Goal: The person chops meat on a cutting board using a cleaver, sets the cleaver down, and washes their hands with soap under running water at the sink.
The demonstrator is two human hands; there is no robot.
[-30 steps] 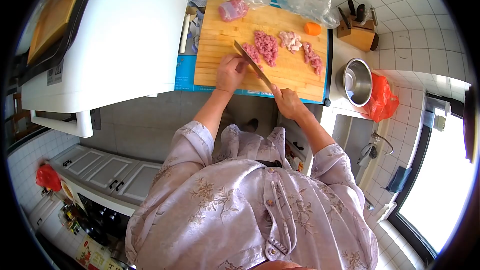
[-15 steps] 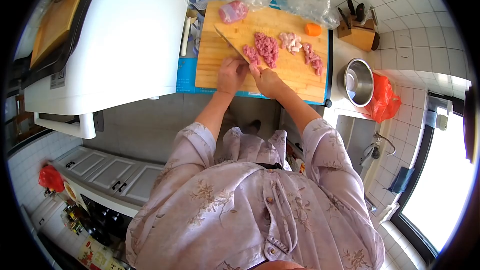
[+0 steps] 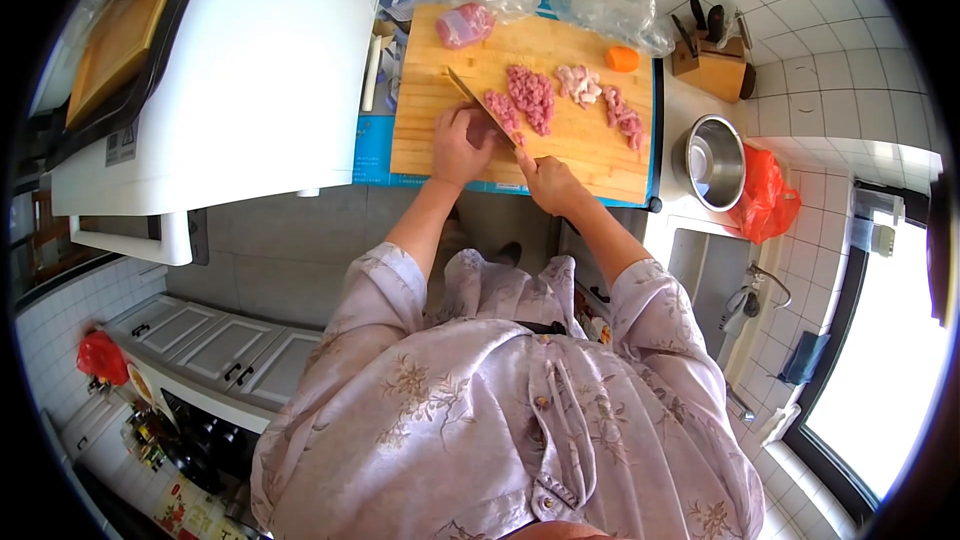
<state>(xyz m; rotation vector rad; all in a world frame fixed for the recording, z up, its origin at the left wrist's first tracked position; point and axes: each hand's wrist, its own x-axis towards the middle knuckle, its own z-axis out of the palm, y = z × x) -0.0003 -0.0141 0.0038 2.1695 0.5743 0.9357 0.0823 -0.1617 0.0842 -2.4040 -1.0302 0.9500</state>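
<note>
My right hand (image 3: 552, 183) grips the handle of a kitchen knife (image 3: 480, 105). The blade slants up and left across the wooden cutting board (image 3: 425, 155). Close against the blade's left side, my left hand (image 3: 461, 147) is closed with curled fingers on what looks like a piece of meat, mostly hidden under them. Just right of the blade lies a small pile of diced meat (image 3: 501, 112). Beside it are a larger pile of diced red meat (image 3: 531, 98), a pale, fatty pile (image 3: 578, 85) and a strip of diced meat (image 3: 624, 120).
A larger pink meat chunk (image 3: 465, 26) and an orange carrot piece (image 3: 622, 59) sit at the board's far side. Clear plastic bags (image 3: 620, 20) lie behind. To the right stand a knife block (image 3: 712, 68), a metal bowl (image 3: 733, 190) and a red bag (image 3: 768, 195); a white appliance (image 3: 230, 70) borders the left.
My right hand and the knife have shifted slightly right and down. The blade now sits closer to the small diced pile. My left hand stays nearly in place.
</note>
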